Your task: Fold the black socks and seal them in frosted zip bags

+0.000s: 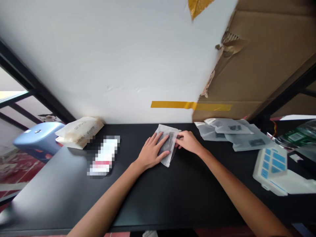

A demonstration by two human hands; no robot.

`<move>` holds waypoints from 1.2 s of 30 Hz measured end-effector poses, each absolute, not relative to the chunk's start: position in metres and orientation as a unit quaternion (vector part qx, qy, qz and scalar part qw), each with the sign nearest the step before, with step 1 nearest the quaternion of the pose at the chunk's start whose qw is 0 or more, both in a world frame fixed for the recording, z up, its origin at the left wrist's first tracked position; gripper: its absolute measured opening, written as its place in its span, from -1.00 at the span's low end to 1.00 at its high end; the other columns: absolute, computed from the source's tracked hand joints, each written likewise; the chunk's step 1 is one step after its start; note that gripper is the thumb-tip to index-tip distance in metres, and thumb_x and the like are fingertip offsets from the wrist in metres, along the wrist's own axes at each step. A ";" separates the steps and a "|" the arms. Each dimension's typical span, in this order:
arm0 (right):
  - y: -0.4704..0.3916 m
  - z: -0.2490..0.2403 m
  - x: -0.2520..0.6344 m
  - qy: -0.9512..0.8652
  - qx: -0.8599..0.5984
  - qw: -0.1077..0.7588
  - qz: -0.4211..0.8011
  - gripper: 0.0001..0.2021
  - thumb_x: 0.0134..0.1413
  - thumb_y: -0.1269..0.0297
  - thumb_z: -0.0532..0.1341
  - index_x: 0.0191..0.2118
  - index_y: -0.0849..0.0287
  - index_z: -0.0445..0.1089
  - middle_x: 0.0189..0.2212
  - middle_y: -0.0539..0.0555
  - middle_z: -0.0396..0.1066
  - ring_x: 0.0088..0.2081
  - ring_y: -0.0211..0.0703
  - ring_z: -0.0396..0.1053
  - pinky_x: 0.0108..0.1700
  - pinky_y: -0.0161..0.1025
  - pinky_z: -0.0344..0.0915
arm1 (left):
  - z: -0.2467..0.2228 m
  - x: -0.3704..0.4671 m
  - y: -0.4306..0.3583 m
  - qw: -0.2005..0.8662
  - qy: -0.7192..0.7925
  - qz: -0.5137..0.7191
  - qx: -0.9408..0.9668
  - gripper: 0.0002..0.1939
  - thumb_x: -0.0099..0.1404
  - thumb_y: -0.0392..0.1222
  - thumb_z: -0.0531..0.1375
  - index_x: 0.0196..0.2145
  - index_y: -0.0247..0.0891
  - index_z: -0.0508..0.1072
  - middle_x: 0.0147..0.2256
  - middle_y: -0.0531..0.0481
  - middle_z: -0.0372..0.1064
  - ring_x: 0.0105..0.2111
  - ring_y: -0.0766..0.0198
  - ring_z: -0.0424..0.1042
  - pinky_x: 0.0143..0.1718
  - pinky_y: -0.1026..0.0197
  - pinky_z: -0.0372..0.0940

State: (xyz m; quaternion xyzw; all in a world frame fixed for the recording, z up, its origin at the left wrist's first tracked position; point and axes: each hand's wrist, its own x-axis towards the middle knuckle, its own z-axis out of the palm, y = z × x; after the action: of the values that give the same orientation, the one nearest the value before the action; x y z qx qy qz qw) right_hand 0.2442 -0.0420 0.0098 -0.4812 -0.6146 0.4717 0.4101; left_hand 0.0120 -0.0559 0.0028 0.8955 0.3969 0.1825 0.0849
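Observation:
A frosted zip bag (167, 160) lies flat on the black table (158, 197), with something dark showing through its plastic. My left hand (153, 150) rests on top of the bag, palm down and fingers spread. At the bag's right edge, my right hand (187, 141) has its thumb and fingers pinched together on the plastic. The fingertips of that hand are partly hidden, and I cannot tell whether they hold anything besides the edge.
Several similar frosted bags (247, 133) lie at the back right, near a white case with blue compartments (271, 164) and a green-labelled bottle (296, 136). On the left are a pixelated object (105, 156), a tissue pack (79, 131) and a blue bin (39, 136). A white wall (123, 59) stands behind.

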 end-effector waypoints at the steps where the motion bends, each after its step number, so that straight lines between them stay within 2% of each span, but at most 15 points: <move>1: -0.046 0.007 0.249 -0.633 -0.492 0.420 0.425 -0.90 -0.01 0.23 0.40 -0.44 0.10 0.54 -0.57 0.02 0.50 -0.56 -0.09 0.45 -0.52 -0.24 0.34 | 0.003 0.012 -0.056 0.085 0.396 0.178 0.897 -0.28 0.46 0.24 0.03 0.45 0.03 -0.04 0.45 -0.15 -0.10 0.42 -0.22 -0.08 0.31 -0.35 0.05; 3: -0.054 0.000 0.250 -0.636 -0.500 0.460 0.366 -0.92 0.00 0.27 0.39 -0.45 0.09 0.52 -0.58 0.01 0.49 -0.57 -0.11 0.44 -0.50 -0.24 0.31 | 0.002 0.013 -0.056 0.085 0.397 0.179 0.896 -0.28 0.46 0.23 0.04 0.45 0.03 -0.03 0.45 -0.15 -0.10 0.42 -0.20 -0.08 0.32 -0.32 0.05; 6: -0.060 -0.005 0.239 -0.611 -0.491 0.530 0.325 -0.92 -0.07 0.34 0.41 -0.46 0.08 0.51 -0.49 0.01 0.49 -0.49 -0.13 0.45 -0.41 -0.24 0.34 | 0.003 0.013 -0.056 0.084 0.394 0.191 0.895 -0.30 0.46 0.20 0.05 0.44 0.00 0.00 0.44 -0.17 -0.09 0.43 -0.19 -0.10 0.33 -0.30 0.05; 8: -0.062 -0.005 0.234 -0.625 -0.486 0.538 0.290 -0.90 -0.06 0.37 0.39 -0.49 0.07 0.49 -0.46 0.01 0.46 -0.46 -0.14 0.42 -0.36 -0.23 0.35 | 0.002 0.012 -0.056 0.080 0.387 0.193 0.898 -0.31 0.47 0.19 0.05 0.44 -0.01 0.01 0.44 -0.17 -0.10 0.44 -0.18 -0.12 0.33 -0.29 0.05; 10: -0.065 -0.003 0.231 -0.679 -0.471 0.501 0.258 -0.91 0.01 0.38 0.33 -0.46 0.06 0.50 -0.42 0.03 0.47 -0.39 -0.10 0.43 -0.26 -0.18 0.38 | 0.002 0.011 -0.054 0.077 0.385 0.192 0.899 -0.31 0.48 0.17 0.05 0.44 -0.01 0.00 0.44 -0.18 -0.10 0.44 -0.16 -0.13 0.33 -0.29 0.05; 12: -0.070 -0.002 0.230 -0.740 -0.436 0.449 0.246 -0.92 0.07 0.37 0.30 -0.34 0.04 0.54 -0.33 0.07 0.52 -0.28 -0.03 0.46 -0.12 -0.10 0.40 | 0.002 0.010 -0.054 0.075 0.390 0.192 0.898 -0.31 0.48 0.16 0.04 0.45 -0.03 -0.02 0.44 -0.19 -0.10 0.44 -0.16 -0.13 0.33 -0.28 0.06; 15: -0.075 -0.003 0.227 -0.801 -0.383 0.395 0.238 -0.80 0.09 0.34 0.31 -0.13 0.05 0.55 -0.14 0.14 0.55 -0.06 0.09 0.47 0.10 0.04 0.34 | 0.003 0.009 -0.053 0.052 0.404 0.189 0.893 -0.32 0.48 0.15 0.04 0.45 -0.04 -0.01 0.44 -0.18 -0.08 0.44 -0.20 -0.15 0.31 -0.35 0.04; 18: -0.075 -0.004 0.229 -0.846 -0.349 0.346 0.205 -0.80 0.13 0.33 0.29 -0.11 0.09 0.55 -0.09 0.18 0.55 0.04 0.12 0.44 0.20 0.09 0.27 | 0.006 0.010 -0.054 0.011 0.380 0.181 0.907 -0.37 0.50 0.10 0.03 0.43 -0.07 0.07 0.43 -0.16 -0.03 0.44 -0.20 -0.14 0.33 -0.38 -0.02; 21: -0.076 -0.002 0.242 -0.868 -0.337 0.327 0.162 -0.86 0.20 0.35 0.25 -0.19 0.06 0.57 -0.19 0.15 0.57 -0.09 0.06 0.49 0.13 0.07 0.31 | 0.007 0.015 -0.056 -0.018 0.336 0.174 0.925 -0.48 0.51 -0.01 0.03 0.36 -0.11 0.23 0.39 -0.14 0.08 0.42 -0.16 -0.06 0.37 -0.32 -0.04; 23: -0.079 0.001 0.252 -0.872 -0.337 0.326 0.140 -0.83 0.24 0.36 0.22 -0.20 0.02 0.58 -0.25 0.12 0.58 -0.18 0.01 0.50 0.04 0.02 0.35 | 0.006 0.019 -0.057 -0.029 0.331 0.177 0.926 -0.55 0.50 -0.07 0.06 0.28 -0.09 0.36 0.36 -0.11 0.16 0.40 -0.17 0.00 0.36 -0.32 -0.03; 26: -0.089 0.005 0.256 -0.876 -0.327 0.324 0.142 -0.76 0.24 0.36 0.22 -0.05 -0.04 0.56 -0.16 0.09 0.57 -0.17 -0.02 0.51 -0.03 -0.06 0.39 | 0.004 0.026 -0.058 -0.022 0.345 0.189 0.919 -0.62 0.45 -0.11 0.12 0.17 -0.04 0.48 0.34 -0.09 0.20 0.38 -0.19 0.05 0.35 -0.36 -0.02; 29: -0.099 0.006 0.243 -0.891 -0.292 0.312 0.153 -0.74 0.27 0.33 0.21 0.00 -0.06 0.55 -0.09 0.08 0.56 -0.14 -0.04 0.52 -0.06 -0.10 0.43 | 0.001 0.028 -0.056 0.004 0.362 0.195 0.911 -0.65 0.43 -0.13 0.15 0.12 0.00 0.53 0.34 -0.07 0.19 0.38 -0.19 0.05 0.33 -0.38 -0.01; 33: -0.103 0.005 0.223 -0.915 -0.260 0.296 0.091 -0.76 0.35 0.32 0.14 -0.18 0.00 0.60 -0.22 0.10 0.58 -0.25 -0.07 0.51 -0.14 -0.11 0.45 | -0.002 0.027 -0.052 0.037 0.373 0.212 0.903 -0.66 0.46 -0.17 0.10 0.09 0.02 0.55 0.35 -0.05 0.16 0.39 -0.14 0.02 0.33 -0.37 0.00; 36: -0.103 0.005 0.217 -0.917 -0.258 0.297 0.062 -0.73 0.38 0.31 0.12 -0.20 0.01 0.60 -0.27 0.12 0.58 -0.28 -0.07 0.50 -0.16 -0.11 0.45 | 0.001 0.026 -0.051 0.058 0.371 0.226 0.899 -0.70 0.48 -0.15 0.09 0.01 -0.02 0.60 0.33 -0.07 0.19 0.39 -0.15 0.03 0.32 -0.39 0.00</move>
State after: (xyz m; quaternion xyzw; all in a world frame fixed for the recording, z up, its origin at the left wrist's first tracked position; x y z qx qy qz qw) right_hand 0.2174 -0.1031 0.0051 -0.2575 -0.9174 0.0616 0.2972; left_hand 0.0256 -0.0511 0.0008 0.8989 0.3708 0.2261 0.0584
